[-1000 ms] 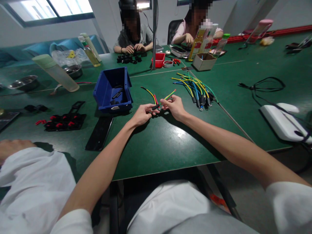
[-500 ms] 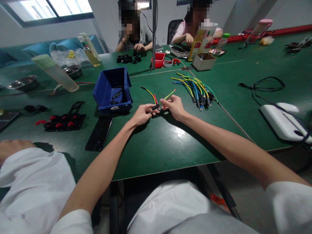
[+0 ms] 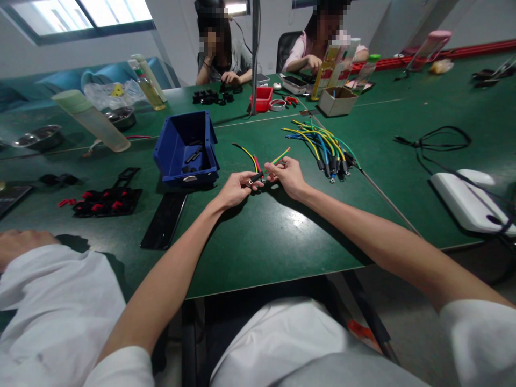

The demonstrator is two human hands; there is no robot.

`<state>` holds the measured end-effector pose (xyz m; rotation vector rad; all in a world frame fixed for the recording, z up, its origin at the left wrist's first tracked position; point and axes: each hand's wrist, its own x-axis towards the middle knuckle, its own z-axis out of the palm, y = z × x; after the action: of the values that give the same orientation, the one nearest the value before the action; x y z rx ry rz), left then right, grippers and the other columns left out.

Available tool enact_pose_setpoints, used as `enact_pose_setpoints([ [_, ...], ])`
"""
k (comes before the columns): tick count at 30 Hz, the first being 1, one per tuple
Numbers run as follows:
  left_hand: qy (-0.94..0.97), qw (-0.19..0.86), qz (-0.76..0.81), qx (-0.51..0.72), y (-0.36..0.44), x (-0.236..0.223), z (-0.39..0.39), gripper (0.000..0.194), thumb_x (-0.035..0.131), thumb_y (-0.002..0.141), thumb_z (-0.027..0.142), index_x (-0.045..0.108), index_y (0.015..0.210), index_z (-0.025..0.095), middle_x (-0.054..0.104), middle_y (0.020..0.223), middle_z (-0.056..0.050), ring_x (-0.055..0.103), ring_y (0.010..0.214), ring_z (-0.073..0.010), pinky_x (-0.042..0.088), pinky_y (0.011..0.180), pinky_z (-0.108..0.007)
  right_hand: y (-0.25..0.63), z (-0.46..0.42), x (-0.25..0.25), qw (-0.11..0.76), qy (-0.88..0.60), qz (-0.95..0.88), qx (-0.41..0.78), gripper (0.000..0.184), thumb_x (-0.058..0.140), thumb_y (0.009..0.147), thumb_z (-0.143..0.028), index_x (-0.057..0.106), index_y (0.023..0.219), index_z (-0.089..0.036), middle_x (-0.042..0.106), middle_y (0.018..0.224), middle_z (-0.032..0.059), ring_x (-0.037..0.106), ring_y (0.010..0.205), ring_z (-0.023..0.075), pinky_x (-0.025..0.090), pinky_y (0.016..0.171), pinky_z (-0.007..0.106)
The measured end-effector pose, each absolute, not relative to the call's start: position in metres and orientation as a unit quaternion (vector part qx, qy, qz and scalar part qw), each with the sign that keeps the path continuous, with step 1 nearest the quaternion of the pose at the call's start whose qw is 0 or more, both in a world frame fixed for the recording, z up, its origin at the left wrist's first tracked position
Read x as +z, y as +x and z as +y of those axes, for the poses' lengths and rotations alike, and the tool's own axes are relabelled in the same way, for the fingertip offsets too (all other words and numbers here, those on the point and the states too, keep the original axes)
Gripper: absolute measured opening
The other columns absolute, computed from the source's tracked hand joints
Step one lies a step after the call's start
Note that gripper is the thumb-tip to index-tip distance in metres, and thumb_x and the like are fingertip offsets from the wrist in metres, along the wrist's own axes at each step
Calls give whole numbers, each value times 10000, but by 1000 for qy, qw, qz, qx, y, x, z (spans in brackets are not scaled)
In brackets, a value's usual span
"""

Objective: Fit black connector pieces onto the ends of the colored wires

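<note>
My left hand [image 3: 237, 189] is closed, thumb and fingers pinching a short wire [image 3: 252, 161] near its black-sleeved end, where a small metal ring shows. The wire's yellow and black length curves up and away to the left. Something red stands out beside it. Close by on the right, my right hand [image 3: 289, 177] pinches a yellow-green wire [image 3: 281, 156] whose bare tip points up to the right. The fingers partly hide where these pieces meet. A bundle of yellow, blue and green wires [image 3: 322, 142] with black sleeves and ring terminals lies to the right.
A blue bin [image 3: 187, 176] holding black tube pieces stands left, with a black phone [image 3: 163, 221] before it. Farther left is a black holder with red parts [image 3: 105, 203]. A white device [image 3: 470, 201] lies right. Two people sit opposite; another person's sleeve [image 3: 60, 290] is left.
My hands and the wires hold nearly the same position. Across the table, one seated person has shifted slightly.
</note>
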<state>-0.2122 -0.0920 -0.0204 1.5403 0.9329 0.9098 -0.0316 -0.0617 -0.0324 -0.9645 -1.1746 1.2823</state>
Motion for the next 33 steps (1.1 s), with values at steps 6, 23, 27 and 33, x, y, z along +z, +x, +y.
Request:
enact_pose_setpoints([
  [6,647,533,391,381,-212,-21,-91,481,561,629,10,668,1088,104,722,913,-82,646,787,-136,478,768,-298,-32,-61,-33,544,-412,-492,541,499,845,586,-524,525,759,-182,621,546,-31,600,480,99,484,460,201],
  [23,649,538,375,385,-212,-24,-90,429,578,645,8,672,1049,118,714,920,-76,646,810,-136,469,790,-297,-32,-60,-37,531,-405,-523,529,506,782,655,-584,505,825,-196,665,596,-12,617,466,112,457,425,202],
  [27,653,526,381,389,-211,-31,-88,431,565,660,-1,637,1069,117,711,926,-78,650,806,-131,479,797,-297,-33,-60,-37,529,-405,-532,522,511,761,667,-604,496,843,-204,663,596,-18,612,456,111,442,414,199],
  [33,717,396,422,389,-206,-35,-94,412,544,736,29,534,1123,169,720,973,-67,684,897,-166,513,805,-306,-35,-62,-35,538,-407,-528,516,529,756,659,-617,478,844,-206,645,562,-31,597,444,103,442,420,196],
])
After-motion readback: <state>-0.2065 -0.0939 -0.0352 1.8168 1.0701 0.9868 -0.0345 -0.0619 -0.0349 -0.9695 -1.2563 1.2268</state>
